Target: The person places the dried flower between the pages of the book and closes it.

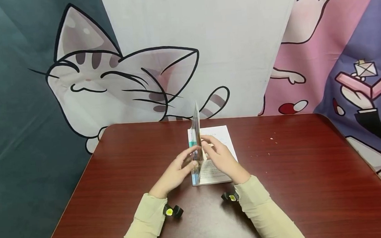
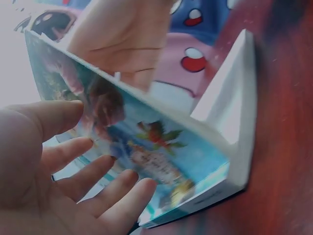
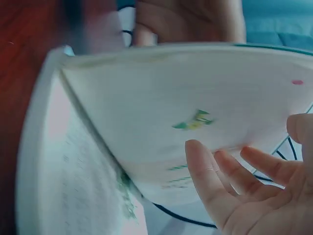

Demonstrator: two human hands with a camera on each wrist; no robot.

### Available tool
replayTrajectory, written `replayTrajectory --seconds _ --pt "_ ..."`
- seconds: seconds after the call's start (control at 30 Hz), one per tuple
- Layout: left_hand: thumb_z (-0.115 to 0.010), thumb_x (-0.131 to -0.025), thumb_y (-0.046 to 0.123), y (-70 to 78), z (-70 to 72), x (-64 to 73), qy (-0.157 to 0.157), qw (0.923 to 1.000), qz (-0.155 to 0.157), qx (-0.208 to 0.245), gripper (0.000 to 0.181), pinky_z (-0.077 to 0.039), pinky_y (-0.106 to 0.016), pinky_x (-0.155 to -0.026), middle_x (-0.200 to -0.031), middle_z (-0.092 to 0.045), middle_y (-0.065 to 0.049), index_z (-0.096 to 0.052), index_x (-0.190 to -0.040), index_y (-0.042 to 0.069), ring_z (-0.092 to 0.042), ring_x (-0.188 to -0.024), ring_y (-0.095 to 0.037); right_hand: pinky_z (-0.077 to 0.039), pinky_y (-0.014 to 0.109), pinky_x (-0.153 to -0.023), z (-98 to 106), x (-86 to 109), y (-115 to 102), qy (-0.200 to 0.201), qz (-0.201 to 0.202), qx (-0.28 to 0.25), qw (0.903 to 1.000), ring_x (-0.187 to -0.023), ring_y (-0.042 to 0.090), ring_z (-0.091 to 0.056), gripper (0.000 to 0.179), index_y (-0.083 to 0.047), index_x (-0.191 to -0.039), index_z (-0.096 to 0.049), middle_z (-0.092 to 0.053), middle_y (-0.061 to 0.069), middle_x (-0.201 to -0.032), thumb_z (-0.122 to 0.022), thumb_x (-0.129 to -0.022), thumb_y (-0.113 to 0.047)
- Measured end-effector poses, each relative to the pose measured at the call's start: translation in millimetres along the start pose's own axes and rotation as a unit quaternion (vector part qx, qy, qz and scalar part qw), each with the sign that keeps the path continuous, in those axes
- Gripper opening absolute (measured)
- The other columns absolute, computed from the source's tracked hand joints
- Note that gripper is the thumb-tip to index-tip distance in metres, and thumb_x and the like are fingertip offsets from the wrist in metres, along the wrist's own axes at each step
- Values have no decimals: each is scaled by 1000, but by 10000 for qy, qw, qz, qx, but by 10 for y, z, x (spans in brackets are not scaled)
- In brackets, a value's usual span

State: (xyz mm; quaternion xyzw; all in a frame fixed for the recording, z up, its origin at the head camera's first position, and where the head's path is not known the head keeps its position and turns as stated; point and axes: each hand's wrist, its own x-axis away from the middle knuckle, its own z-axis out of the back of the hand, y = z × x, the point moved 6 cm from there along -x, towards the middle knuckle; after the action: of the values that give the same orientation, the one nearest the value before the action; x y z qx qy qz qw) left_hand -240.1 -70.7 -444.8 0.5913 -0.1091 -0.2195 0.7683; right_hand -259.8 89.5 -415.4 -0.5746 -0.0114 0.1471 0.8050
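A book [image 1: 215,174] lies on the table with its front cover [image 1: 196,133] raised nearly upright. Bright blue artwork with a red-and-green plant covers the outside of that cover in the left wrist view. My left hand [image 1: 177,170] is at the cover's outer face, fingers fairly straight and spread. On the other side, my right hand [image 1: 225,158] has its fingertips at the pale inner face [image 3: 146,107], which bears a small green and yellow print. Whether those fingertips touch is hard to tell. Printed text shows on the page below.
The book rests on a reddish-brown table [image 1: 298,170]. Small light crumbs [image 1: 271,138] are scattered to its right. Behind the table hangs a cloth backdrop [image 1: 238,39] with cartoon drawings. Each wrist wears a black camera [image 1: 173,211].
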Motion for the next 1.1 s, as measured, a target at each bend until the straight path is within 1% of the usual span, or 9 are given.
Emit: replayTrajectory --seconds 0.13,0.23,0.37,0.47,0.6,0.77,0.9,1.03,1.1 --pt "-55 -106 21 13 -140 3 -345 9979 -120 -530 58 -32 -55 -116 -164 -26 -14 -33 -160 16 -29 -149 -34 -58 44 -84 228 -11 -10 294 -96 9 9995 -110 35 -65 45 -11 -145 -53 -60 17 -138 -42 -110 -36" --pt "-55 -106 27 4 -230 11 -587 9940 -109 -918 62 -25 -56 -119 -168 -19 -9 -28 -162 19 -17 -154 -31 -57 45 -86 389 -11 -10 433 -70 -8 9990 -110 37 -66 44 -8 -147 -51 -62 21 -134 -49 -108 -29" --pt "-54 -106 33 -46 -339 35 -915 9857 11 -1412 67 -20 -55 -121 -170 -11 -3 -22 -163 23 -9 -155 -28 -58 43 -85 559 6 28 280 -160 30 9995 -105 41 -68 55 -4 -151 -43 -63 29 -125 -62 -101 -12" --pt "-53 -106 32 -82 -400 45 -1061 9789 21 -1746 66 -21 -55 -120 -171 -8 -5 -22 -163 20 -10 -155 -30 -59 40 -79 658 36 69 90 -319 657 9973 -101 38 -68 61 -4 -152 -41 -63 29 -122 -65 -96 -3" --pt "-53 -106 25 -106 -445 57 -1064 9663 -70 -2343 63 -24 -57 -119 -169 -12 -12 -26 -162 14 -15 -154 -37 -56 46 -83 723 45 149 -180 -405 1837 9820 -102 34 -65 57 -2 -147 -48 -63 27 -124 -68 -93 -1" --pt "-53 -105 20 -114 -522 64 -1145 9431 -202 -3115 62 -24 -53 -120 -167 -16 -18 -27 -161 7 -18 -153 -37 -48 56 -97 687 9 316 -554 -273 2871 9559 -109 38 -61 50 1 -138 -57 -64 28 -125 -71 -92 -10" --pt "-52 -105 18 -102 -578 55 -1150 9227 -314 -3665 59 -23 -51 -121 -165 -22 -22 -31 -158 3 -19 -153 -36 -48 57 -93 623 -1 462 -744 -463 3246 9418 -110 40 -58 51 -3 -138 -60 -62 28 -121 -73 -91 -20" --pt "-50 -106 16 -104 -621 53 -1107 9078 -322 -4032 55 -24 -50 -121 -163 -28 -22 -36 -156 2 -22 -152 -36 -45 62 -98 576 -3 534 -748 -754 3403 9343 -121 49 -50 51 -4 -139 -60 -49 32 -136 -73 -92 -19" --pt "-49 -106 17 -108 -637 55 -1079 9030 -284 -4148 54 -25 -51 -120 -163 -29 -21 -37 -156 2 -22 -153 -35 -41 65 -103 543 -18 542 -765 -652 3461 9328 -128 53 -46 51 -2 -138 -60 -43 33 -144 -72 -92 -17"
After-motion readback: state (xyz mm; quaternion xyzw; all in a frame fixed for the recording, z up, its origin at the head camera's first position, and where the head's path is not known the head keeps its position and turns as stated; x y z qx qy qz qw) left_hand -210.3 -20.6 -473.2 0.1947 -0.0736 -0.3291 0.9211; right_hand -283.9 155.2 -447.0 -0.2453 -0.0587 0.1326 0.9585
